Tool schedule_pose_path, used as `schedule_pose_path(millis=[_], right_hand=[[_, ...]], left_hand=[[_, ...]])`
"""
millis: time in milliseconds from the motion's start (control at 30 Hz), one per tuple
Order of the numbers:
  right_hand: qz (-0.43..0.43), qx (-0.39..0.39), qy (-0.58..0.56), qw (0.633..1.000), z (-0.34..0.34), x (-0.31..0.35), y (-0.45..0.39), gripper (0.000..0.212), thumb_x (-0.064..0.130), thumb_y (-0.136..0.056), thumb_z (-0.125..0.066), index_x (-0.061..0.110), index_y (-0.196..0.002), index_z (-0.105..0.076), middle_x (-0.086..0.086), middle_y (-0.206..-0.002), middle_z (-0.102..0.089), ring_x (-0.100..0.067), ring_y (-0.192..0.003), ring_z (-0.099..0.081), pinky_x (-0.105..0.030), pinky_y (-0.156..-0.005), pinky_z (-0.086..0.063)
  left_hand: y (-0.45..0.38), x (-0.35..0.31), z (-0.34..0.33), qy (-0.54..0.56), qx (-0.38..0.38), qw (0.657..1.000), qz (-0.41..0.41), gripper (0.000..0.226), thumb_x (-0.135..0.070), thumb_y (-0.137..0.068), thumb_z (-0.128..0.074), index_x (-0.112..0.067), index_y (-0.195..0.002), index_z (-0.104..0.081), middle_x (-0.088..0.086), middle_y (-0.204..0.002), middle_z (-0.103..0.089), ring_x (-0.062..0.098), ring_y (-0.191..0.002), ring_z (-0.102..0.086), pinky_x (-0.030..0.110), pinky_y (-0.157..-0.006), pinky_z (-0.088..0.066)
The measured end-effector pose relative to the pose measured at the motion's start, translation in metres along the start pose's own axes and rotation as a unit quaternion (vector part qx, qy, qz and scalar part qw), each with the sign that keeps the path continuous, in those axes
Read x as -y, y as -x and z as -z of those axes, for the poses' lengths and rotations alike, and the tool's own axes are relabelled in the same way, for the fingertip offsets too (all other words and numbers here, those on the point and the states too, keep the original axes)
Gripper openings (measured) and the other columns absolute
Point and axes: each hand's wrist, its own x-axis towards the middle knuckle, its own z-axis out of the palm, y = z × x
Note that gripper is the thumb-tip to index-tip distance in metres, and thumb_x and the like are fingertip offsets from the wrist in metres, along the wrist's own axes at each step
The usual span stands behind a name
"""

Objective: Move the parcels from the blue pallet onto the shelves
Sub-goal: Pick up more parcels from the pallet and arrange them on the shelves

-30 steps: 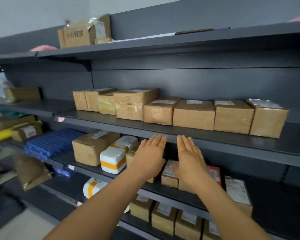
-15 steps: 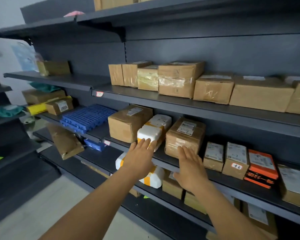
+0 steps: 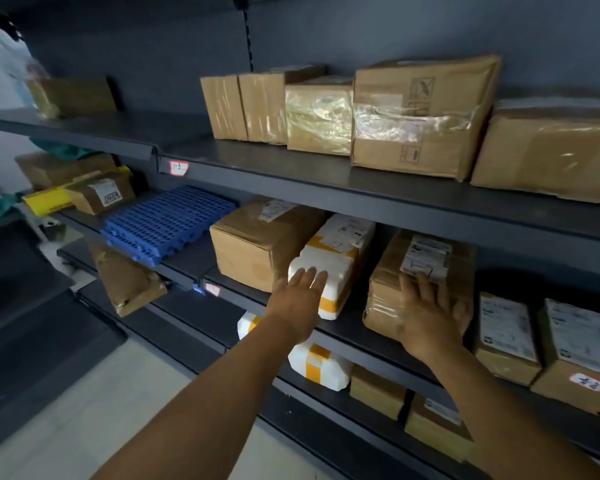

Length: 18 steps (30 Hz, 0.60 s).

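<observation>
A blue pallet (image 3: 165, 225) lies on the middle shelf (image 3: 347, 329) at the left with nothing on top of it. Right of it stand a large brown box (image 3: 257, 249), a white foam parcel (image 3: 340, 247) with orange tape, and a taped brown parcel (image 3: 388, 292) with a white label. My left hand (image 3: 297, 304) reaches out flat, fingers straight, in front of the white foam parcel's near end. My right hand (image 3: 430, 313) lies with spread fingers on the front of the taped brown parcel.
The upper shelf (image 3: 326, 178) carries a row of brown boxes (image 3: 420, 116). More labelled parcels (image 3: 506, 332) stand at the right of the middle shelf. A second white foam parcel (image 3: 321, 367) and small boxes sit on the lower shelf. A brown bag (image 3: 129, 284) hangs off the left.
The view has dropped and closed in on the middle shelf. Both hands have moved forward and down, the right one onto the taped brown parcel, the left one up to the white foam parcel.
</observation>
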Motion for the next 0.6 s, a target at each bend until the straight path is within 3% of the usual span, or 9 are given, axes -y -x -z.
schedule_pose_path(millis=[133, 300, 433, 600], right_hand=[[-0.002, -0.016, 0.000, 1.000, -0.020, 0.002, -0.017, 0.093, 0.012, -0.086, -0.057, 0.039, -0.151, 0.003, 0.006, -0.161, 0.006, -0.029, -0.147, 0.006, -0.057, -0.115, -0.008], [0.013, -0.060, 0.001, 0.998, -0.032, 0.020, -0.033, 0.084, 0.016, -0.088, -0.057, 0.040, -0.151, -0.007, 0.008, -0.161, -0.004, -0.026, -0.147, 0.000, -0.051, -0.114, -0.008], [0.000, -0.075, -0.001, 0.997, -0.038, 0.036, -0.044, 0.082, 0.018, -0.089, -0.058, 0.039, -0.151, -0.009, 0.008, -0.160, -0.007, -0.026, -0.147, -0.001, -0.051, -0.113, -0.009], [-0.010, -0.084, 0.002, 0.996, -0.042, 0.054, -0.055, 0.082, 0.016, -0.088, -0.058, 0.038, -0.151, -0.011, 0.008, -0.159, -0.011, -0.028, -0.146, -0.005, -0.052, -0.115, -0.011]], left_hand=[[-0.040, 0.004, -0.018, 0.002, 0.021, 1.000, -0.023, 0.083, -0.020, -0.094, -0.059, -0.019, -0.154, -0.002, 0.006, -0.161, -0.004, 0.025, -0.148, -0.005, 0.041, -0.117, -0.013], [-0.073, 0.018, -0.034, 0.021, -0.010, 0.999, -0.047, 0.076, -0.010, -0.093, -0.056, -0.023, -0.153, -0.012, 0.004, -0.160, -0.011, 0.024, -0.148, -0.008, 0.035, -0.115, -0.020], [-0.086, 0.030, -0.036, 0.026, -0.041, 0.997, -0.065, 0.061, -0.016, -0.096, -0.048, -0.026, -0.151, -0.022, 0.003, -0.157, -0.022, 0.023, -0.145, -0.017, 0.034, -0.112, -0.021], [-0.089, 0.047, -0.041, 0.030, -0.051, 0.995, -0.079, 0.060, -0.021, -0.097, -0.049, -0.027, -0.151, -0.023, 0.002, -0.156, -0.023, 0.022, -0.145, -0.018, 0.035, -0.114, -0.021]])
